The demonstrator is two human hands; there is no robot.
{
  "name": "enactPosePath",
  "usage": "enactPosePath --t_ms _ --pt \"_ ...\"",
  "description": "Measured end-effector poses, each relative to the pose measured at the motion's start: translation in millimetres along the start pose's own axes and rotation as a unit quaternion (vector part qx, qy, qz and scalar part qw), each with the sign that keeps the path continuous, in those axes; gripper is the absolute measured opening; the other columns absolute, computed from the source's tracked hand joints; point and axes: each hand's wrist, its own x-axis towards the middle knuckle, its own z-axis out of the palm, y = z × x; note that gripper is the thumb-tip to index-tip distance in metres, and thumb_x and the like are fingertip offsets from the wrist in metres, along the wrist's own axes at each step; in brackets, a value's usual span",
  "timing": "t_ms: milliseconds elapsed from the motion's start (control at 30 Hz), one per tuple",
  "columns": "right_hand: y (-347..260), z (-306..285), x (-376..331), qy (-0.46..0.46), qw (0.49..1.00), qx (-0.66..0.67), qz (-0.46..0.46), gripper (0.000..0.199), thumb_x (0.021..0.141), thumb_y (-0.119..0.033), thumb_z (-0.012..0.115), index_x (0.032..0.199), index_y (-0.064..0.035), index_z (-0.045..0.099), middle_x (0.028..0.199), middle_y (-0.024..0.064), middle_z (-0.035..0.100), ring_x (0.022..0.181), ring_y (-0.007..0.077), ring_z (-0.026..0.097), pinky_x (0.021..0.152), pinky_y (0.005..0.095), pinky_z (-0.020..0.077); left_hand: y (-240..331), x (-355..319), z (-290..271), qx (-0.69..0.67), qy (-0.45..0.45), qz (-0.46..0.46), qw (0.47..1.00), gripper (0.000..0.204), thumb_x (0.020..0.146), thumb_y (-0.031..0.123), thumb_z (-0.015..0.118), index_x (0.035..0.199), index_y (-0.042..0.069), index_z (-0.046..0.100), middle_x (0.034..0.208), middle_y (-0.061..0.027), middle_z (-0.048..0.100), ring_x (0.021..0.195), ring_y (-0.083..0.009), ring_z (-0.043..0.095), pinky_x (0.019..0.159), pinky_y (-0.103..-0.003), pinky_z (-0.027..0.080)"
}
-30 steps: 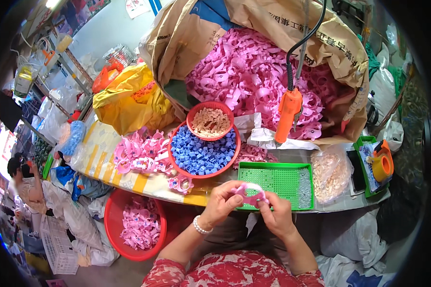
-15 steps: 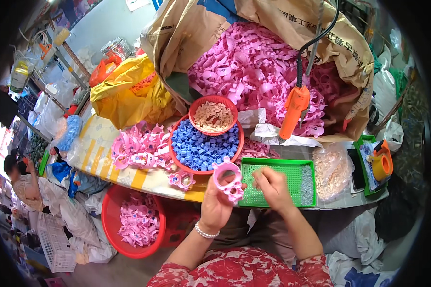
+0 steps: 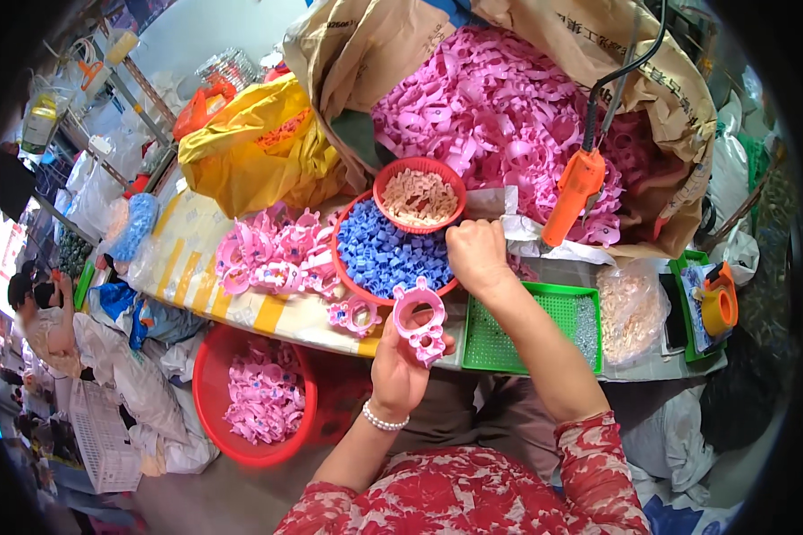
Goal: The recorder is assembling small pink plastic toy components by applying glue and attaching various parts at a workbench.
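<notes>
In my left hand (image 3: 396,373) is a pink plastic frame (image 3: 418,312), with a large ring, small ears and a smaller ring below. The fingers wrap round its lower part, over the table's front edge. My right hand (image 3: 479,257) is at the right rim of a red basket of blue plastic clips (image 3: 375,254). Its fingers are curled, and their tips are hidden, so I cannot see what they hold. A smaller red basket of cream-coloured pieces (image 3: 418,198) rests on the clip basket's far side. A similar pink frame (image 3: 354,316) lies left of my left hand.
An orange electric screwdriver (image 3: 575,196) hangs before a paper sack of pink parts (image 3: 482,116). A green tray (image 3: 491,343) holds small screws at its right end. Below the table stands a red tub (image 3: 207,383) of pink pieces. A yellow bag (image 3: 241,169) is behind assembled frames (image 3: 272,254).
My right hand has moved from over the green tray, up and left, to the clip basket. My left hand still holds the pink frame, now more upright. The whole view has shifted slightly.
</notes>
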Motion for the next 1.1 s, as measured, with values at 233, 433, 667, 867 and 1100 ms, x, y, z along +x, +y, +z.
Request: enactPosePath --t_ms 233,433,667,867,1100 --pt "12 -7 -16 0.097 0.96 0.261 -0.013 0.013 0.07 -0.013 0.067 0.075 -0.0027 0.062 0.066 0.011 0.057 0.06 0.0259 0.058 0.059 0.0377 0.0471 -3 4 -5 -0.043 0.017 -0.024 0.999 0.046 0.099 0.038 0.028 0.125 0.004 0.045 0.109 -0.0103 0.059 0.084 -0.0234 0.063 0.076 -0.039 0.051" --pt "-6 -38 -47 0.076 0.863 0.498 0.044 0.013 0.073 -0.007 0.068 0.082 0.0007 0.064 0.073 0.0101 0.065 0.062 0.0146 0.062 0.057 0.0268 0.0486 -2 5 -8 -0.058 -0.004 0.015 0.998 0.046 0.098 0.041 0.031 0.123 0.005 0.046 0.108 -0.0095 0.059 0.082 -0.0214 0.063 0.074 -0.037 0.051" --pt "-19 -72 -82 0.133 0.917 0.337 -0.166 0.02 0.068 0.0 0.068 0.087 -0.0005 0.061 0.081 0.0109 0.063 0.071 0.0268 0.062 0.064 0.0341 0.05 -5 12 5 0.025 0.047 0.079 0.995 0.036 0.088 0.007 0.059 0.122 0.006 0.047 0.11 -0.0064 0.058 0.089 -0.0149 0.059 0.078 -0.03 0.05" --pt "-22 -78 -100 0.138 0.911 0.344 -0.179 0.026 0.069 0.004 0.067 0.094 0.0016 0.06 0.088 0.0127 0.063 0.076 0.025 0.063 0.068 0.0332 0.0505 -11 8 12 0.024 0.053 0.057 0.997 0.042 0.083 -0.003 0.06 0.122 0.005 0.048 0.106 -0.0055 0.059 0.091 -0.0133 0.058 0.076 -0.026 0.049" --pt "-13 -66 -127 0.013 0.723 0.677 0.138 0.016 0.08 0.001 0.062 0.096 0.0039 0.063 0.086 0.0093 0.065 0.078 0.0136 0.063 0.069 0.0251 0.0499 -9 0 12 -0.058 -0.008 -0.022 0.998 0.044 0.082 -0.002 0.06 0.123 0.006 0.048 0.104 -0.0075 0.061 0.091 -0.0168 0.061 0.078 -0.032 0.051"
